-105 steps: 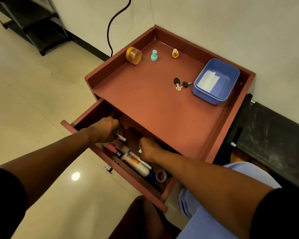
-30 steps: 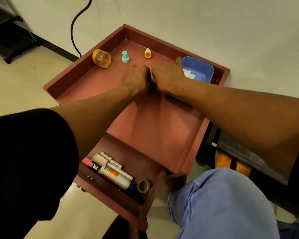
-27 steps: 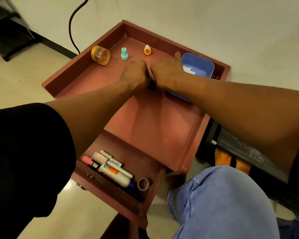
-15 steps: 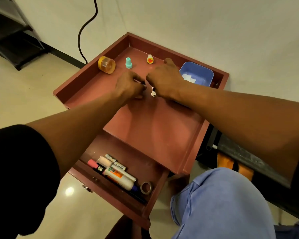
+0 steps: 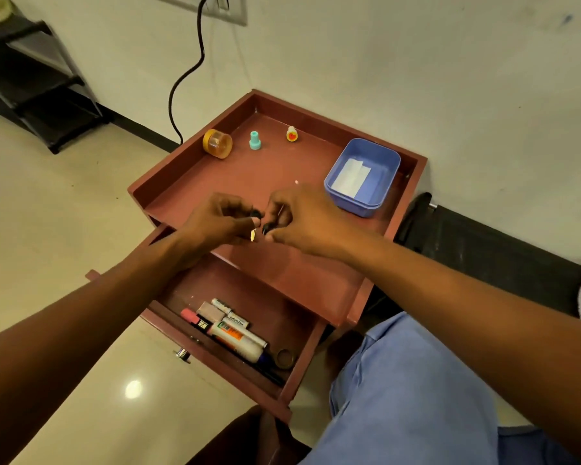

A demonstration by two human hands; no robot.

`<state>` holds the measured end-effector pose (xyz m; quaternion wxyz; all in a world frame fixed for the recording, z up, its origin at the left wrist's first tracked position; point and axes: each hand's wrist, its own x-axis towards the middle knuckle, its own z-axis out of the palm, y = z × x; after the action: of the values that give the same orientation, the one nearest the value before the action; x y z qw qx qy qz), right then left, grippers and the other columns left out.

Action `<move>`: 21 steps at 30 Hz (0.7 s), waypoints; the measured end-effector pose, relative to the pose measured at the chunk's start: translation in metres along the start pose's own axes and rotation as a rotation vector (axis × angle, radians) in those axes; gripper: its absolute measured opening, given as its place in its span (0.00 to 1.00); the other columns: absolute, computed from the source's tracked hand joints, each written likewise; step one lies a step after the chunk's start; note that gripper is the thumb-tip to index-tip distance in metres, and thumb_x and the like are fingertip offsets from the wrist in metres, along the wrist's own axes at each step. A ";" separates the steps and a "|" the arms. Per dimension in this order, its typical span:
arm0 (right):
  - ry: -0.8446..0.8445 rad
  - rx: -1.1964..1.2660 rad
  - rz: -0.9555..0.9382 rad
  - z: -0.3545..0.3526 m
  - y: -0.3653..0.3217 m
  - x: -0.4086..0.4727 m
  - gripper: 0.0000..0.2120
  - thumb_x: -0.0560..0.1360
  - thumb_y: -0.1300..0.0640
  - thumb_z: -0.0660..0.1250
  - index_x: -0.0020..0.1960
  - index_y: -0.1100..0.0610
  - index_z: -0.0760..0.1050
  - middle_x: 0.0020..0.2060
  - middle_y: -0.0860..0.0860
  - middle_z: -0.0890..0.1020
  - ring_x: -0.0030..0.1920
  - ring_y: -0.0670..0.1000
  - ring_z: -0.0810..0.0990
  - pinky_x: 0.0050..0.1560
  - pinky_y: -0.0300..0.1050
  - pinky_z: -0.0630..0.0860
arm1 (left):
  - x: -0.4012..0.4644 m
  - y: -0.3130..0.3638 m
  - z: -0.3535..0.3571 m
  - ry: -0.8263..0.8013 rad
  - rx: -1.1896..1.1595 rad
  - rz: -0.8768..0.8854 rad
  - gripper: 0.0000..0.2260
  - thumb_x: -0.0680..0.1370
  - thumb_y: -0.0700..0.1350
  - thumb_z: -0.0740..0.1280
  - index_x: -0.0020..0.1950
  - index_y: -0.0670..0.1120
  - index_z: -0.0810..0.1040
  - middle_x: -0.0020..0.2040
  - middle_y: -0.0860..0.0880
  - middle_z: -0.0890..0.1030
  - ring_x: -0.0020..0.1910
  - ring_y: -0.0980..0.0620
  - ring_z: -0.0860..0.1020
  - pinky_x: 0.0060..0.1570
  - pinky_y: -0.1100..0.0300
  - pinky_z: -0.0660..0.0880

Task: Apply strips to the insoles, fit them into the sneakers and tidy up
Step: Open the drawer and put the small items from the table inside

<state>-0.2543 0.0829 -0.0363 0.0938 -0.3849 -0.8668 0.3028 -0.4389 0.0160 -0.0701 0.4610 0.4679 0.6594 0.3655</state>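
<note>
Both my hands are raised together above the front part of the red-brown table top (image 5: pixel 249 176), holding a small set of keys (image 5: pixel 257 226) between them. My left hand (image 5: pixel 218 219) pinches one black-headed key, whose brass blade hangs down. My right hand (image 5: pixel 302 219) pinches the other black key head. At the back right a blue plastic tub (image 5: pixel 379 196) holds white strips (image 5: pixel 351 177). No insoles or sneakers are in view.
The table's open drawer (image 5: pixel 292 374) holds a glue tube (image 5: pixel 239 340), batteries, an eraser, pens and a tape roll (image 5: pixel 285 358). An orange jar (image 5: pixel 217 144), a teal stamp (image 5: pixel 255 140) and a small heart stamp (image 5: pixel 292 133) stand at the back. A black cable hangs on the wall; a black bench stands right.
My hands left the drawer, reached to the keys on the table top, picked them up and drew them back toward the front edge. The camera view has risen.
</note>
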 end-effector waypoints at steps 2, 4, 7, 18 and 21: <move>-0.145 0.119 0.083 0.015 -0.011 -0.018 0.08 0.68 0.59 0.79 0.42 0.52 0.82 0.36 0.47 0.83 0.38 0.50 0.83 0.45 0.51 0.83 | -0.025 -0.002 -0.008 -0.076 -0.063 -0.032 0.08 0.78 0.35 0.71 0.56 0.34 0.82 0.50 0.31 0.84 0.44 0.42 0.83 0.43 0.55 0.84; -0.301 0.213 0.193 0.034 -0.018 -0.033 0.09 0.70 0.64 0.78 0.40 0.53 0.81 0.36 0.53 0.86 0.38 0.55 0.87 0.44 0.53 0.86 | -0.048 -0.004 -0.017 -0.139 -0.084 -0.067 0.08 0.77 0.35 0.71 0.56 0.34 0.83 0.46 0.34 0.85 0.40 0.46 0.83 0.39 0.58 0.83; -0.481 0.179 0.297 0.065 -0.022 -0.048 0.08 0.72 0.66 0.76 0.41 0.55 0.82 0.36 0.55 0.86 0.42 0.58 0.88 0.45 0.55 0.86 | -0.073 -0.019 -0.022 -0.209 0.046 -0.141 0.07 0.76 0.37 0.72 0.53 0.38 0.85 0.44 0.39 0.86 0.38 0.47 0.84 0.38 0.60 0.83; -0.750 -0.266 0.290 0.134 0.013 -0.050 0.13 0.77 0.64 0.69 0.61 0.61 0.78 0.57 0.60 0.82 0.53 0.58 0.83 0.53 0.51 0.83 | -0.042 -0.108 0.031 -0.201 0.287 -0.407 0.03 0.77 0.37 0.74 0.48 0.42 0.87 0.44 0.45 0.88 0.41 0.48 0.87 0.42 0.55 0.85; -0.701 -0.227 0.338 0.144 0.020 -0.044 0.09 0.77 0.63 0.69 0.57 0.62 0.77 0.54 0.59 0.80 0.56 0.58 0.81 0.50 0.47 0.79 | -0.033 -0.114 0.042 -0.125 0.346 -0.366 0.04 0.76 0.37 0.75 0.48 0.45 0.87 0.42 0.48 0.86 0.38 0.53 0.84 0.34 0.63 0.81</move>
<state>-0.2688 -0.0039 -0.1601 -0.3017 -0.4033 -0.7987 0.3292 -0.4264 -0.0466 -0.1790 0.4727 0.4343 0.7560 0.1282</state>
